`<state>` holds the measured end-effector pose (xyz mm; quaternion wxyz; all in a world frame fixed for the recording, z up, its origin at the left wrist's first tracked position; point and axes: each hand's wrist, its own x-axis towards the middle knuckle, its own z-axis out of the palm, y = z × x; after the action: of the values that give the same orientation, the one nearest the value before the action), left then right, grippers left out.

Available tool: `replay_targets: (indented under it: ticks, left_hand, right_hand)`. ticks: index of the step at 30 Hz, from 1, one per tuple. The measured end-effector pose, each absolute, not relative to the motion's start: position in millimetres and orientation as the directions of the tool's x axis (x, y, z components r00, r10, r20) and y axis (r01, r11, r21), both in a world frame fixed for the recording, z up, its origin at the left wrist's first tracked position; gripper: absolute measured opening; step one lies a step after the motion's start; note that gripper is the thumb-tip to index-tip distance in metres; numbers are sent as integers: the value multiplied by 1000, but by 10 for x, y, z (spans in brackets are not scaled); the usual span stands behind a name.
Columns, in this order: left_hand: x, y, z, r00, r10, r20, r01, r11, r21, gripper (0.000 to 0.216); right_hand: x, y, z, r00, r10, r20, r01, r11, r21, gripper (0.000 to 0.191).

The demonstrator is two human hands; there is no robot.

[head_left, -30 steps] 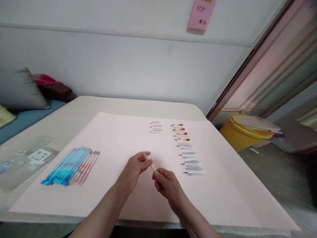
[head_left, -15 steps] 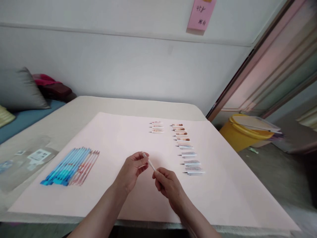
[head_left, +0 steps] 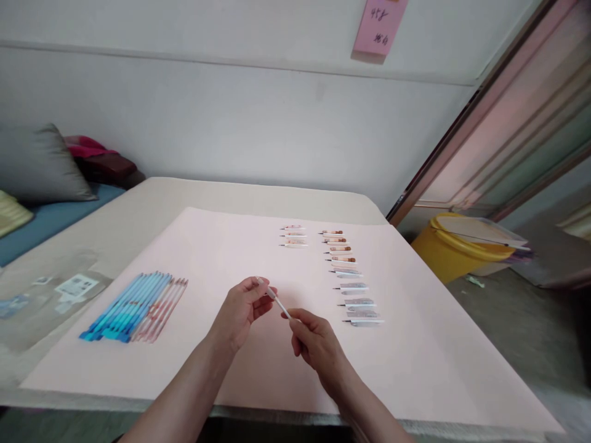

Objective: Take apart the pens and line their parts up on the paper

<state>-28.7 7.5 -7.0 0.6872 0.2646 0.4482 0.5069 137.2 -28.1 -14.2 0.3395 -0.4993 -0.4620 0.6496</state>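
Observation:
Over the middle of the pink sheet, my left hand (head_left: pixel 244 307) pinches the upper, thicker end of a slim white pen (head_left: pixel 281 305). My right hand (head_left: pixel 316 341) grips the lower, thinner end between thumb and fingers. The pen slants down to the right; its two ends are partly covered by my fingers. To the right lies a column of several pen parts with thin dark tips (head_left: pixel 353 287), some brown-patterned and some grey-blue. Three similar parts with reddish print (head_left: pixel 294 235) lie farther back. Left of my hands, blue pens (head_left: pixel 138 301) lie side by side with pinkish pens (head_left: pixel 161 311).
The pink sheet (head_left: pixel 429 344) covers much of the table. A clear plastic bag with labels (head_left: pixel 50 301) lies at the left. On the floor at right stands a yellow bin (head_left: pixel 434 252). A grey cushion (head_left: pixel 46 163) rests at far left, and a white wall (head_left: pixel 231 123) rises behind.
My left hand has shifted slightly up and left, and more of the white pen's thin part shows between my hands. The view has moved a little.

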Motion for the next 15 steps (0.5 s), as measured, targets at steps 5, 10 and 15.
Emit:
replay_targets:
  ticks: [5,10,15]
  left_hand:
    - [-319,72,-44,84,937,-338,-436,340,833,25]
    - [-332,81,-47,87,933,-350,-423,353,835,26]
    - [-265,44,-49,139,919,-370,-403,394,826,27]
  right_hand:
    - [1379,-281,-170,-286,895,-343,14,-354,-935,36]
    - [1390,-277,-207,-293,895,-337,18,-347,-938,39]
    - [1397,-274,-179,-289,894,-343,39,-347,-937,40]
